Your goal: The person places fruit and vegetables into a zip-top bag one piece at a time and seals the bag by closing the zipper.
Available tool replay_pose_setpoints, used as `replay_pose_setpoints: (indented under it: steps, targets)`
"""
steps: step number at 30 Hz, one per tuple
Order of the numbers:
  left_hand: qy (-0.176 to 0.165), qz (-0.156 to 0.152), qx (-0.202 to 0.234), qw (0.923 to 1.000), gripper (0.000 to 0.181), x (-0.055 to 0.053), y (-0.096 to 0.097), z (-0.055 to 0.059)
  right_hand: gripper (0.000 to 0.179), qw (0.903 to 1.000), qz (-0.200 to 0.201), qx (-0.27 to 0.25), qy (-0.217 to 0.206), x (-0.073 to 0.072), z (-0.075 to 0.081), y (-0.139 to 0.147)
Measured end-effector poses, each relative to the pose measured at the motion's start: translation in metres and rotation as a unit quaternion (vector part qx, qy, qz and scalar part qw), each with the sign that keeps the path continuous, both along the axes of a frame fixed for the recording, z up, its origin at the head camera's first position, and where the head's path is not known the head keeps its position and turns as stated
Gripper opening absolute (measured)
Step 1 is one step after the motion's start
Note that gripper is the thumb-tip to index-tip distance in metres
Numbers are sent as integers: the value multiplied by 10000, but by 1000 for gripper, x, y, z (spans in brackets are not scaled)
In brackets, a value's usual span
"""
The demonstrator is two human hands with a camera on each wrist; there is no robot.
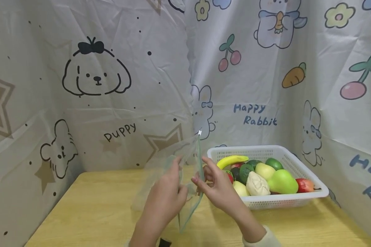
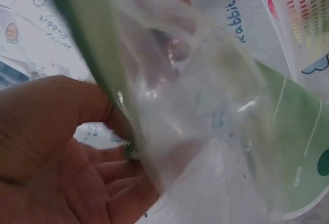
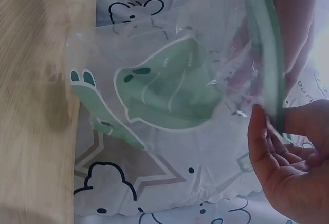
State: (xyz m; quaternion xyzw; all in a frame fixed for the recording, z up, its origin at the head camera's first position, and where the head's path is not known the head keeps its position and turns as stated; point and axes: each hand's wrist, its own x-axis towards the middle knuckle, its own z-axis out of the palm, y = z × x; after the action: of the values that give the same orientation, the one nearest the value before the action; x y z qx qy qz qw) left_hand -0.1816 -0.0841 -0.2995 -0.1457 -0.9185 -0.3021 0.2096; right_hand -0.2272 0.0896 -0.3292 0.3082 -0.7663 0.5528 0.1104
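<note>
A clear plastic zip bag [image 1: 156,176] with a green edge [image 3: 275,54] hangs between both hands above the table. At the top corner of that edge sits a small white slider [image 1: 199,132]. My right hand [image 1: 221,188] pinches the green edge between thumb and fingers. On the other side, my left hand [image 1: 165,195] grips the bag's mouth, its thumb and fingers at the green rim in the left wrist view. A green leaf-like print [image 3: 169,90] shows on the bag in the right wrist view. No contents show through the film.
Right of the hands, a white perforated basket [image 1: 284,203] holds several fruit-like items, among them a banana [image 1: 233,160], a green pear [image 1: 283,181] and a red fruit [image 1: 305,185]. Printed curtains [image 1: 160,103] surround the wooden table [image 1: 89,206]. A black object [image 1: 165,243] lies at the front.
</note>
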Motion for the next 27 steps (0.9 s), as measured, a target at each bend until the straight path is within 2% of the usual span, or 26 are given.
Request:
replay_pose_setpoints:
  steps: [3,5,8,11,13,14,17,19,23,27]
  targets:
    - [104,257,36,9996,67,-1,-3,4,80,9997,-231,6,73,0,1,1]
    - [308,431,-87,9986,59,-1,-6,6,83,9989,-419,-3,206,0,0,0]
    - [657,521,-340,9959,37,-1,-9,7,67,9965,-560,244,562,-1,-2,0]
    - [793,545,-743,9926,27,-1,-11,4,50,9917,-416,775,936,-4,-7,0]
    - [739,587,-953,9910,31,-1,-11,3,45,9873,-506,1130,994,-6,-10,0]
    - [699,649,-1005,9904,36,0,-11,3,46,9842,-702,1297,980,-6,-11,0]
    - [762,853,-1000,9884,51,2,-13,6,54,9748,-1331,1647,696,-6,-14,0]
    - [837,895,-979,9876,55,4,-13,8,58,9724,-1506,1729,440,-5,-15,0]
    - [887,675,-1154,9870,58,10,-9,11,60,9698,-1495,1913,227,0,-14,0]
    - [797,454,-1258,9878,65,12,-1,11,60,9632,-1862,1864,528,6,-9,-2]
